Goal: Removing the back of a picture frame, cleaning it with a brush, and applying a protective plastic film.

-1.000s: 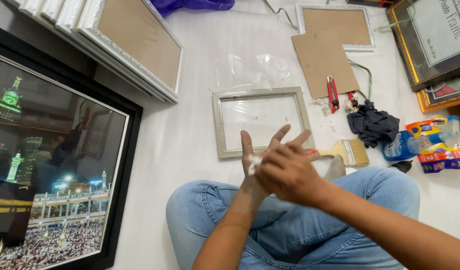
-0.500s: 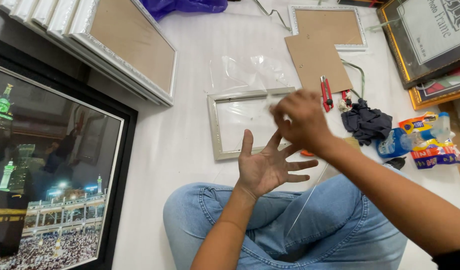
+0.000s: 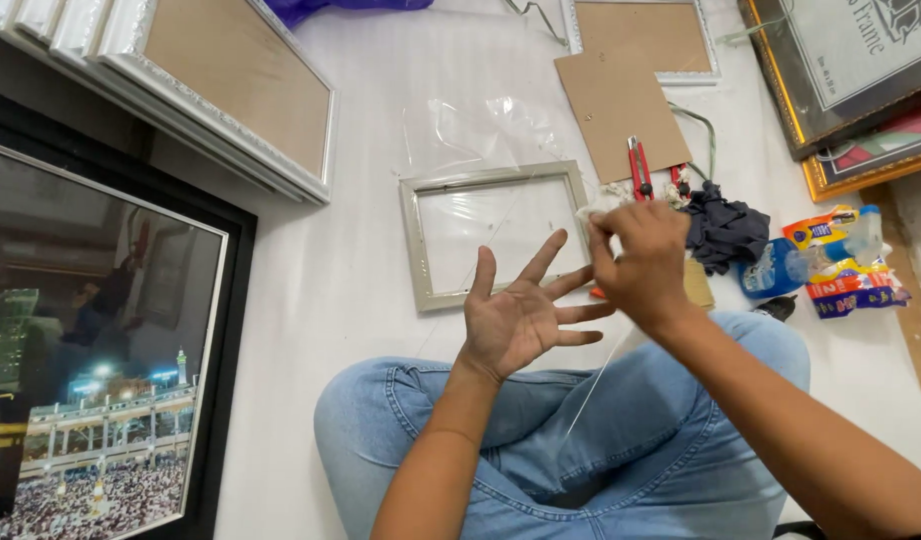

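- Far left, a large black-framed night photograph of a lit city (image 3: 91, 380) leans beside a stack of ornate white frames with brown backing (image 3: 211, 90); neither is touched.
- The small silver-grey picture frame with a clear pane (image 3: 496, 235) lies flat on the white floor (image 3: 321, 280), just beyond the hands.
- The left hand (image 3: 516, 320) is released, palm up, fingers fanned, gripping nothing.
- A thin pale thread (image 3: 591, 395) runs from the lap up towards the hands; whether it crosses the left palm cannot be told.
- The right hand (image 3: 641, 260) is clenched in a pinch on a small white wad (image 3: 593, 212) and seemingly the thread's upper end.
- To do this well, I judge the left fingers should stay spread and steady while the right keeps the thread taut, clear of the blue jeans (image 3: 581, 450).
- Right of the hands: brown cardboard backing (image 3: 621, 100), red-handled cutter (image 3: 638, 165), dark grey cloth (image 3: 726, 230), blue plastic bottle (image 3: 781, 268).
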